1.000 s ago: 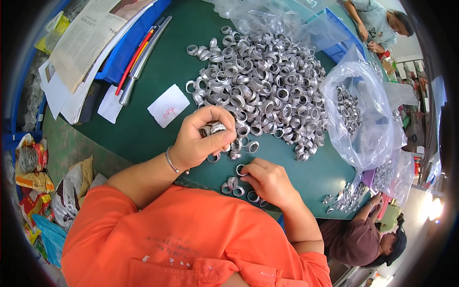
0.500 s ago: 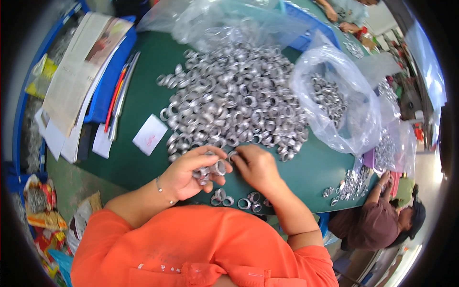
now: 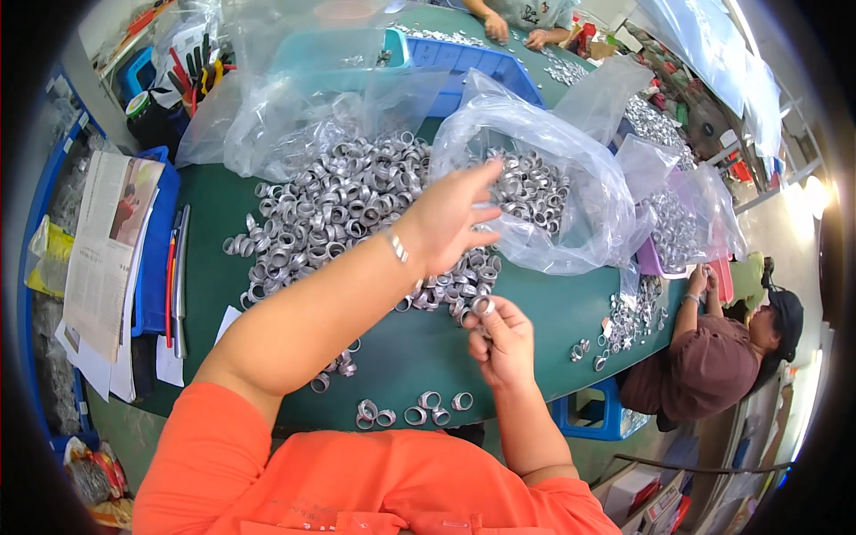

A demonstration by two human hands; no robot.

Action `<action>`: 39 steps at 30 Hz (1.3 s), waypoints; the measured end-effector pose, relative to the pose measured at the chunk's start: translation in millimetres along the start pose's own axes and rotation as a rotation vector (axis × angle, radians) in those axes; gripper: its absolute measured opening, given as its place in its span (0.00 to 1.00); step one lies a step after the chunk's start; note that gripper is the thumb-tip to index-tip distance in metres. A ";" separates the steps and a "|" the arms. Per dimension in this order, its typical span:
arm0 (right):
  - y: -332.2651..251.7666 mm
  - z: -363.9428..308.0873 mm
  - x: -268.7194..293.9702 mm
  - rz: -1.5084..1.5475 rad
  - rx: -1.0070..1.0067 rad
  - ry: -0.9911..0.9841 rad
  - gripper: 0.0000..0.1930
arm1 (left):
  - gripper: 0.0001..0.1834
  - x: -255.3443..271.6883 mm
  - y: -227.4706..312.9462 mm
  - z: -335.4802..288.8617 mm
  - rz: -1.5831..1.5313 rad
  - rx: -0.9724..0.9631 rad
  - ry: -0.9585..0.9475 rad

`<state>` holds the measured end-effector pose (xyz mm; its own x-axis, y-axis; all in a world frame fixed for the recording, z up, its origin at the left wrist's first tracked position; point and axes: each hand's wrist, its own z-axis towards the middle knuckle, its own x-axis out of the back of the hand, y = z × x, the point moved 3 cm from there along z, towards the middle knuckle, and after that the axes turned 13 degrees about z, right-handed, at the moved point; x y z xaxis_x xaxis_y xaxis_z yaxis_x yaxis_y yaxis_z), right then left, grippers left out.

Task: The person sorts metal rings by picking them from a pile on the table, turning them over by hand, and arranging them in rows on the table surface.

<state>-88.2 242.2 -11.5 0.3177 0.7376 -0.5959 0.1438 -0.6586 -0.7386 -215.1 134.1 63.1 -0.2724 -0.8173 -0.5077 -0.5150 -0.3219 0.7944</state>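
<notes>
My left hand (image 3: 446,218) reaches across the big pile of grey metal rings (image 3: 312,205), over the mouth of a clear plastic bag (image 3: 580,245). Its fingers are spread, and I see nothing held in them. More of the same rings (image 3: 535,192) lie inside the bag. In front of the pile, my right hand (image 3: 506,343) is closed, pinching a metal ring (image 3: 482,306) between thumb and fingers. Several loose rings (image 3: 415,415) sit near the table's front edge. A few others (image 3: 341,364) lie below my left forearm.
Blue bin (image 3: 486,67) and teal tray (image 3: 403,52) stand behind the pile. Papers (image 3: 107,241) rest on a blue box at left, beside pens (image 3: 170,285). A co-worker (image 3: 713,357) sits at the right, near small parts (image 3: 633,316). Another person's hands (image 3: 513,31) work at the far side.
My left hand has swung from near my body to the bag's mouth, and the rings it held are no longer seen in it. My right hand has turned up with a ring. The view has shifted rightward.
</notes>
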 end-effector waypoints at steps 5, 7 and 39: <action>-16.9 3.7 -6.6 -0.353 0.446 -0.045 0.09 | 0.13 33.5 -48.6 -41.3 0.521 0.005 -0.191; -17.0 3.3 -19.2 -0.778 0.827 -0.127 0.12 | 0.15 34.0 -55.6 -59.2 0.457 -0.023 -0.146; 47.9 20.2 -70.8 -1.237 0.772 -0.704 0.10 | 0.08 105.1 -60.6 -119.2 1.860 -0.618 0.340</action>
<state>-122.7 161.4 -11.1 -0.1295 0.7935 0.5947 -0.5779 0.4270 -0.6955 -115.6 10.7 1.2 0.1315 -0.2992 0.9451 0.4891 0.8488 0.2007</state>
